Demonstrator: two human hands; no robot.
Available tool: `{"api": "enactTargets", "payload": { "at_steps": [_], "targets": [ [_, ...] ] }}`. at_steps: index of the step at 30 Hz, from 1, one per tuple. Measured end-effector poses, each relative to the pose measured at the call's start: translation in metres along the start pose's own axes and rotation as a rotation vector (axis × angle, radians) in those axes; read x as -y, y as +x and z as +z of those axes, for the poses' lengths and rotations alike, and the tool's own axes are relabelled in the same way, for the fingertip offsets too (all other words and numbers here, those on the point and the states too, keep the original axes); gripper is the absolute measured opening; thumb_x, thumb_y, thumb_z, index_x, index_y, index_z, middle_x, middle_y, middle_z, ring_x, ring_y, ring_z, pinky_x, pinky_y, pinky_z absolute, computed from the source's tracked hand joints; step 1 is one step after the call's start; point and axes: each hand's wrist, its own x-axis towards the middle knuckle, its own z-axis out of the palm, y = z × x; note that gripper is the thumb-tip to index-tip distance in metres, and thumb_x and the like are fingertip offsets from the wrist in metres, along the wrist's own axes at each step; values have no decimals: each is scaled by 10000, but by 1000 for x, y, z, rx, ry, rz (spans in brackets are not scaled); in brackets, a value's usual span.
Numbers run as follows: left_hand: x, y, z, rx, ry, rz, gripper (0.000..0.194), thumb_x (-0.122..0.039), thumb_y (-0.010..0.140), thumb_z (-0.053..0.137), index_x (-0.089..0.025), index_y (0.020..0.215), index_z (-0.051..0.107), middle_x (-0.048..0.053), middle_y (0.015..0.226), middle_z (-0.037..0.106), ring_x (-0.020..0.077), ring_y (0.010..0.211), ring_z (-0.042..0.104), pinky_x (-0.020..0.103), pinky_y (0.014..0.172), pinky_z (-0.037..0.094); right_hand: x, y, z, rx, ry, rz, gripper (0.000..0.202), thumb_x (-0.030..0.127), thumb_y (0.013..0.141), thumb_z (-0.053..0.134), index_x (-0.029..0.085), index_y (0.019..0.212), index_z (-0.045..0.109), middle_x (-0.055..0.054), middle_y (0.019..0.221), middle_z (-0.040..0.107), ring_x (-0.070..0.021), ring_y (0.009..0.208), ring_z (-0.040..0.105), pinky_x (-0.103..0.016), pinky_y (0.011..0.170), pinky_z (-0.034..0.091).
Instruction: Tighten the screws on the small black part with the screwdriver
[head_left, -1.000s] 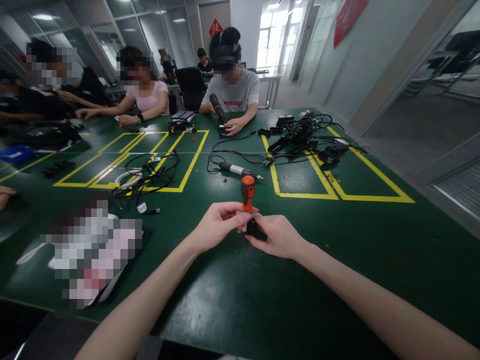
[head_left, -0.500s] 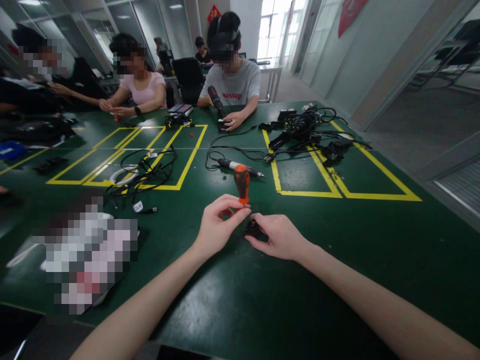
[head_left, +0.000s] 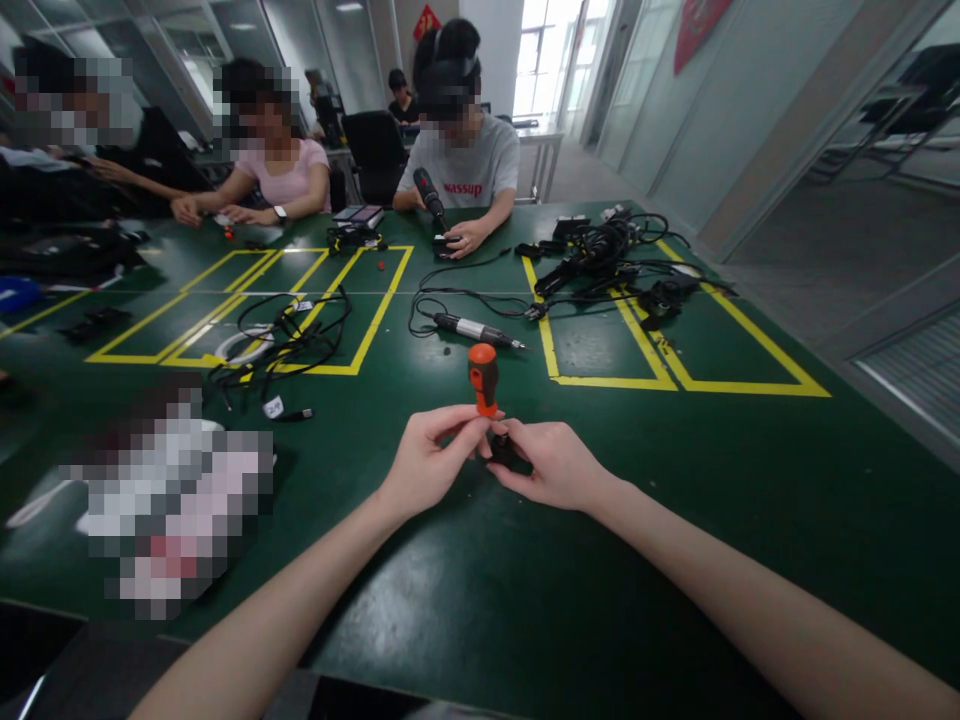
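Note:
My left hand (head_left: 437, 455) pinches the lower end of a screwdriver (head_left: 484, 380) with an orange and dark grey handle. The handle points up, nearly upright, and the fingers hide most of the shaft. Close beside it, my right hand (head_left: 556, 465) is closed on a small black part (head_left: 504, 447) held low over the green table (head_left: 600, 600). The screwdriver's lower end is over the black part; whether its tip touches is hidden behind the fingers.
An electric screwdriver (head_left: 472, 328) with a cord lies just beyond my hands. Tangled cables lie at the left (head_left: 300, 335), and a pile of black cables (head_left: 600, 255) at the right. Across the table a person (head_left: 465, 165) holds a power driver (head_left: 429, 195).
The screwdriver and my left hand have come down and over toward the black part, and the handle has turned. The view has shifted slightly. My right hand keeps its grip.

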Motion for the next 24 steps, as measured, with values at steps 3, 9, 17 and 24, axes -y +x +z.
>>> {"api": "enactTargets", "payload": {
  "at_steps": [3,9,17,24],
  "targets": [
    [4,1,-2,-50,-9,15,244,-354,934,697,-133,957,798,90,868,799,110,604,631,240,598,542,0,0,-1,12,0,-4,177,331,975,619,182,1043,553,-16,741,669,-165,603,614,-258,577,366],
    [4,5,-3,-109,-69,-16,268,-402,867,782,-135,889,793,83,846,793,104,577,622,236,569,543,-4,0,-1,20,4,-46,252,424,1051,575,174,1083,561,8,692,614,-165,568,567,-264,576,360],
    [0,4,-2,-123,-130,-87,314,-372,738,895,-142,796,690,23,744,732,98,574,632,221,568,543,-4,1,0,8,-15,-29,285,460,1043,582,176,1070,575,23,658,587,-159,544,547,-256,560,327],
    [1,3,-7,-22,-197,-78,365,-424,768,886,-136,908,709,39,775,754,111,587,652,240,588,565,-3,1,-1,8,-11,-22,277,439,1030,601,167,1082,585,8,682,615,-166,558,570,-260,569,328]
  ]
}}
